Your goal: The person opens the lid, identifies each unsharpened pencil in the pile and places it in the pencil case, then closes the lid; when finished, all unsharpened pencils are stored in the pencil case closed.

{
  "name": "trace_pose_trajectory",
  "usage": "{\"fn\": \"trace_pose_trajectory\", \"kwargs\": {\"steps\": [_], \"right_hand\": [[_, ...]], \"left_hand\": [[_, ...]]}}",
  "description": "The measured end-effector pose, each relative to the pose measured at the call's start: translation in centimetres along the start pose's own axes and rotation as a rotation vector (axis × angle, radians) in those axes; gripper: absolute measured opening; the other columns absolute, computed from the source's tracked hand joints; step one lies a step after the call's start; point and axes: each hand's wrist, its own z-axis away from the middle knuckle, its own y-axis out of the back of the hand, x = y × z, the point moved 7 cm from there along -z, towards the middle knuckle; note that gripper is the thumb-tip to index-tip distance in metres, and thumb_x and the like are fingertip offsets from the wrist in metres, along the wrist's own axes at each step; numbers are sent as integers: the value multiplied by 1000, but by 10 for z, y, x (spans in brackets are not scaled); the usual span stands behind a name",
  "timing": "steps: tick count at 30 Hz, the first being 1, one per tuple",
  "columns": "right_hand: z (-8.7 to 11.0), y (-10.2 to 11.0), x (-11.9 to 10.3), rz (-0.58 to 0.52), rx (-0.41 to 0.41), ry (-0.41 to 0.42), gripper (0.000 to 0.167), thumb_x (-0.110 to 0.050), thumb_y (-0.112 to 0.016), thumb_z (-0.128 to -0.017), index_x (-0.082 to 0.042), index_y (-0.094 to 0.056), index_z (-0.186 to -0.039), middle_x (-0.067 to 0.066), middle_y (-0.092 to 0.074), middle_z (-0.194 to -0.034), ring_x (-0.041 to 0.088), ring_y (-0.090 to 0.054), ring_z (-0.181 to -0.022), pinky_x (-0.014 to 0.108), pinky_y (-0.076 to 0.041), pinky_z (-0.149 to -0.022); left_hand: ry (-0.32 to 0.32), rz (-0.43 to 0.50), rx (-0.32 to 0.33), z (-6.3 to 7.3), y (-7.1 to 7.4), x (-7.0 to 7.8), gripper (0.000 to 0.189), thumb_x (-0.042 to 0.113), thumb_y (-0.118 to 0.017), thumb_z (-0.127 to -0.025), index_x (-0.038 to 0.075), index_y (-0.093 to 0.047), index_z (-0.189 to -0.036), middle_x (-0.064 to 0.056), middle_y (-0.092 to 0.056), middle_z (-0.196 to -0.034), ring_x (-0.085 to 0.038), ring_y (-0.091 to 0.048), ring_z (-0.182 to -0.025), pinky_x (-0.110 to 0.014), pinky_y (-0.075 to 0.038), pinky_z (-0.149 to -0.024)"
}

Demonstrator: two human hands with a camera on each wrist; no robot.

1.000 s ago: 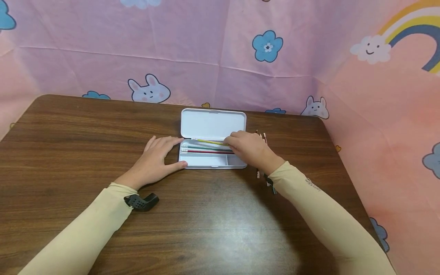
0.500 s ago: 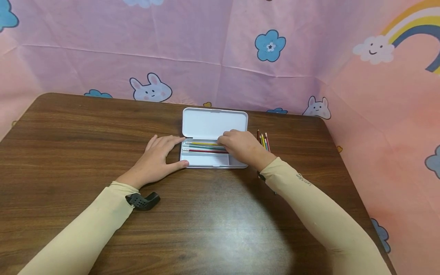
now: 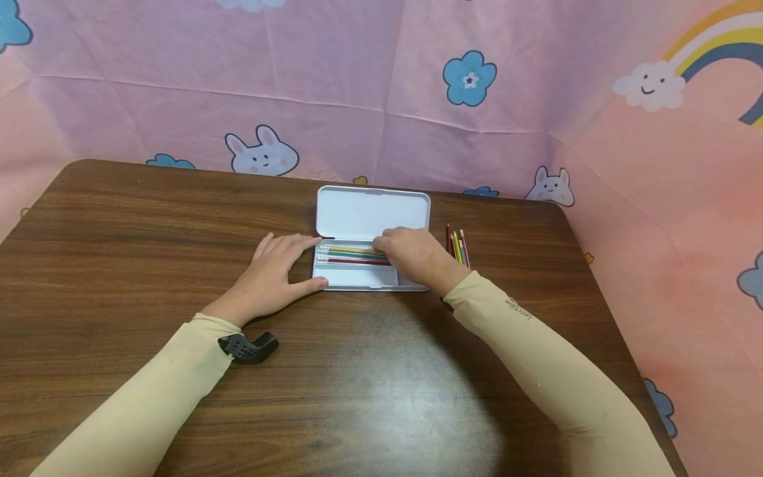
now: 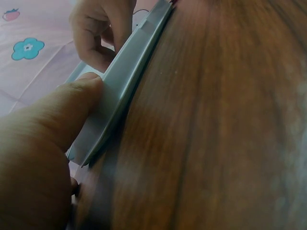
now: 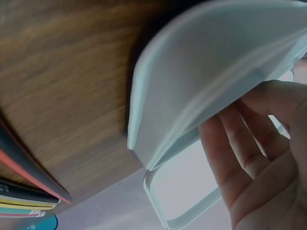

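Observation:
An open white pencil case [image 3: 352, 278] lies on the table, its lid [image 3: 372, 213] tipped back. Inside its rear compartment are a yellow pencil [image 3: 352, 250], a teal pencil [image 3: 348, 254] and a red pencil [image 3: 357, 262], side by side. My left hand [image 3: 265, 281] steadies the case's left end, fingers and thumb spread; in the left wrist view its thumb [image 4: 86, 86] presses the front edge. With curled fingers reaching into the case, my right hand [image 3: 414, 255] holds the yellow pencil near its right part. The fingertips and that pencil's right end are hidden.
Several loose pencils [image 3: 457, 248] lie to the right of the case, partly behind the right forearm. The brown wooden table [image 3: 334, 384] meets a patterned cloth backdrop [image 3: 357, 119] at the back and right.
My right hand has lowered the yellow pencil into the case beside the others and shifted slightly left. More of the loose pencils now shows. The left hand stays on the case.

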Motion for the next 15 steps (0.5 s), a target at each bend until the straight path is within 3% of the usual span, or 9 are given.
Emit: {"fn": "trace_pose_trajectory", "kwargs": {"steps": [10,15], "right_hand": [[-2,-4,0,-38,-30,-25,33,0,-55,-101,-18,-74,-122,1,-71,-108,18,-69,-99,41,-61,-78],[-2,-5,-2,-97,-24,-1,29,3,-54,-100,-16,-75,-108,0,-69,-103,16,-65,-90,38,-59,-76]], "left_hand": [[-6,-1,3,0,0,-1,82,58,-70,-94,17,-41,-159,-13,-41,-160,-37,-30,-151,-59,-2,-126],[-4,-1,5,0,-1,-1,82,58,-70,-94,18,-41,-159,-13,-41,-160,-38,-30,-151,-59,-3,-126]]}}
